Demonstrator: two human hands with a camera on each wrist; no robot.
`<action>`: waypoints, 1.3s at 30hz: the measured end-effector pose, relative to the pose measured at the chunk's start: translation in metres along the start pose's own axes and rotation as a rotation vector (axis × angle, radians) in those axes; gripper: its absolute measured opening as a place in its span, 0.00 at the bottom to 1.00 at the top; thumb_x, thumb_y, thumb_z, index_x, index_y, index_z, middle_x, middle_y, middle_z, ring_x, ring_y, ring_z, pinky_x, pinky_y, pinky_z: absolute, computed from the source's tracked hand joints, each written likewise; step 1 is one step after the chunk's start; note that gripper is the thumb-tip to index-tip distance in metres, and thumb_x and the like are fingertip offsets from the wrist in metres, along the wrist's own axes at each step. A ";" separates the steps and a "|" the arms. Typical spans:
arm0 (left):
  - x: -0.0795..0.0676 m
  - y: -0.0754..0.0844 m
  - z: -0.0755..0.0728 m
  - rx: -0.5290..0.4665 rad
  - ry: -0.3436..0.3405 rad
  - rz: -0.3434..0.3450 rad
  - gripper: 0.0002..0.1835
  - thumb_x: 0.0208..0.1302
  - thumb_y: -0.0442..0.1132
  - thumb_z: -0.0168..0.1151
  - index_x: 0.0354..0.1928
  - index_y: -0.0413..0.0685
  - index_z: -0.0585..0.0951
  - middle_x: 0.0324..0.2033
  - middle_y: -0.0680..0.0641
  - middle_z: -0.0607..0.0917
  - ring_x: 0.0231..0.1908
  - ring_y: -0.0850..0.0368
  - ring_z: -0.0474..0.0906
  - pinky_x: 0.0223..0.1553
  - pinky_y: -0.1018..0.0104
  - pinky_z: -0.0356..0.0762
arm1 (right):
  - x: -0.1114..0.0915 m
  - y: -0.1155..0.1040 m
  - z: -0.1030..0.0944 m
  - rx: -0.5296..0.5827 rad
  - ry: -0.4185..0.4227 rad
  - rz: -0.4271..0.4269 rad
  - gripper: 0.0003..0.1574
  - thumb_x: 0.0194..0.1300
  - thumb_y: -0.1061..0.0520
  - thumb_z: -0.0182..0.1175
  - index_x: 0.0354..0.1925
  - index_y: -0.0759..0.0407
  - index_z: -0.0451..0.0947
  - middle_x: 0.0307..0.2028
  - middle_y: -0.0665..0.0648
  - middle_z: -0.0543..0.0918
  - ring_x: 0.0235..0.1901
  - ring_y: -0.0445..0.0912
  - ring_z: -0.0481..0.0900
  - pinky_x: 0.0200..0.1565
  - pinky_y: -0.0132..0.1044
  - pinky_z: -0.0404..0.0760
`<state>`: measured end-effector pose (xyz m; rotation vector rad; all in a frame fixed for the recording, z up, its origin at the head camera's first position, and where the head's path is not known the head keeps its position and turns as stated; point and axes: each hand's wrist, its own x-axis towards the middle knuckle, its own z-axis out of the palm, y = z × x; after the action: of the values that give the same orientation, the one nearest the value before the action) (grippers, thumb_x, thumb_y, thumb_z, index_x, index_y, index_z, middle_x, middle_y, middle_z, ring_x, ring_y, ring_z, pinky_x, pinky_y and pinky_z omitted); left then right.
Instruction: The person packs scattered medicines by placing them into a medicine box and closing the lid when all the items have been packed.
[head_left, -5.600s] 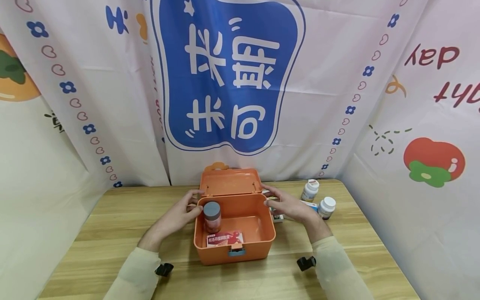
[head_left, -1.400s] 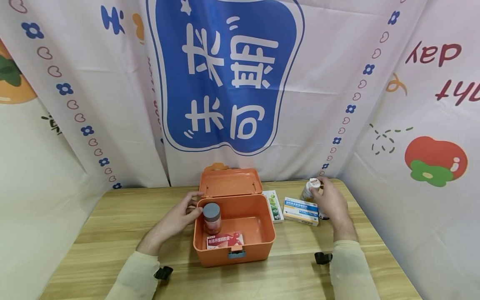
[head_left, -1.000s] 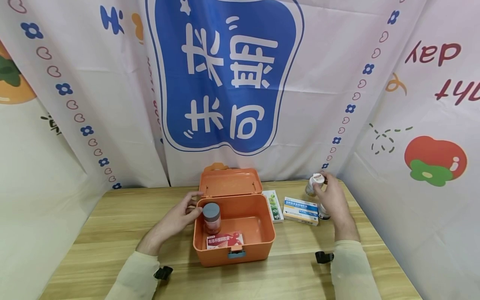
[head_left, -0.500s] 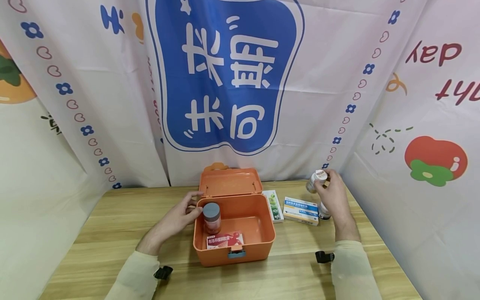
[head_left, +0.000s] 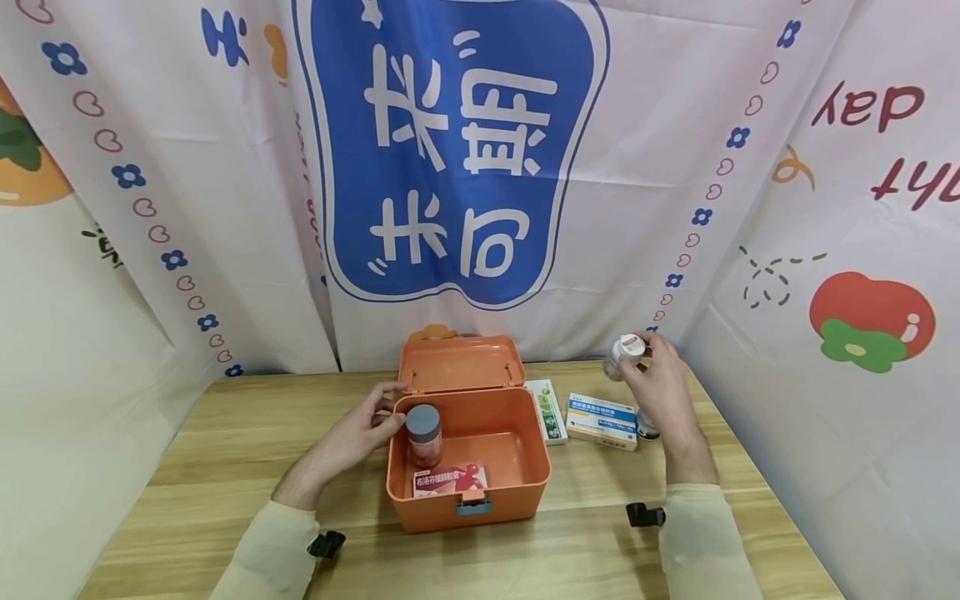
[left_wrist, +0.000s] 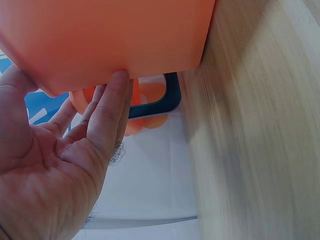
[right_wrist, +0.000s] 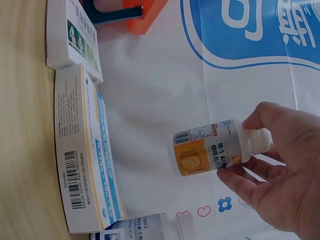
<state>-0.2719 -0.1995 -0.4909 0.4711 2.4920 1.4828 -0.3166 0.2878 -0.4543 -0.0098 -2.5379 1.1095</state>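
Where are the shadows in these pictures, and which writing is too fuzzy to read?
Left wrist view: a soft shadow on the wooden table near the orange box; right wrist view: big letters on the white bottle show clearly, its tiny print looks fuzzy; head view: the blue-and-white box has print too small to read.

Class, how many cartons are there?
3: red carton in the orange box, green-white carton beside that box, blue-white carton nearer the right hand. Others may be hidden.

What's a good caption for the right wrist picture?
The right grip holds an orange-labelled bottle clear of the wooden table.
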 end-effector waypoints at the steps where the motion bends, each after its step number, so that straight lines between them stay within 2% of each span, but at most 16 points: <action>1: 0.000 0.000 0.000 0.000 0.000 0.000 0.27 0.82 0.43 0.55 0.77 0.52 0.63 0.63 0.31 0.77 0.62 0.40 0.80 0.54 0.55 0.89 | 0.000 -0.002 0.000 0.002 -0.002 -0.004 0.33 0.71 0.59 0.60 0.70 0.68 0.68 0.65 0.70 0.74 0.63 0.61 0.76 0.62 0.53 0.86; 10: -0.001 0.001 0.000 0.006 0.000 -0.002 0.28 0.82 0.43 0.55 0.77 0.52 0.62 0.63 0.32 0.78 0.62 0.40 0.81 0.54 0.55 0.89 | -0.008 -0.024 0.001 0.028 -0.045 -0.031 0.32 0.72 0.58 0.61 0.71 0.63 0.68 0.63 0.65 0.74 0.63 0.58 0.77 0.64 0.53 0.85; 15: 0.000 0.000 0.000 0.000 -0.005 -0.001 0.28 0.82 0.44 0.55 0.78 0.51 0.61 0.64 0.31 0.77 0.62 0.39 0.80 0.55 0.53 0.89 | -0.012 -0.036 0.003 0.028 -0.042 -0.068 0.30 0.72 0.59 0.62 0.69 0.62 0.70 0.63 0.63 0.75 0.62 0.58 0.78 0.64 0.55 0.85; 25: 0.000 0.000 0.001 0.000 0.001 -0.006 0.29 0.82 0.45 0.55 0.78 0.53 0.62 0.64 0.33 0.78 0.62 0.41 0.81 0.54 0.56 0.88 | -0.021 -0.054 0.005 0.037 -0.045 -0.138 0.29 0.71 0.59 0.64 0.67 0.61 0.72 0.63 0.61 0.76 0.61 0.56 0.80 0.62 0.53 0.87; 32: 0.000 0.000 0.000 0.004 -0.002 0.002 0.29 0.82 0.45 0.55 0.78 0.52 0.61 0.64 0.32 0.77 0.62 0.40 0.81 0.55 0.53 0.89 | -0.026 -0.067 0.007 0.043 -0.073 -0.145 0.29 0.71 0.58 0.64 0.67 0.60 0.72 0.65 0.61 0.75 0.63 0.57 0.78 0.63 0.52 0.86; 39: 0.000 -0.001 0.000 0.002 -0.004 0.003 0.29 0.82 0.45 0.55 0.78 0.51 0.62 0.64 0.31 0.77 0.62 0.40 0.81 0.55 0.53 0.89 | -0.033 -0.078 0.010 0.056 -0.088 -0.194 0.28 0.69 0.60 0.66 0.65 0.59 0.73 0.61 0.59 0.77 0.63 0.55 0.79 0.61 0.49 0.87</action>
<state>-0.2720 -0.1999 -0.4914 0.4775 2.4918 1.4788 -0.2787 0.2224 -0.4160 0.2996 -2.5187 1.1256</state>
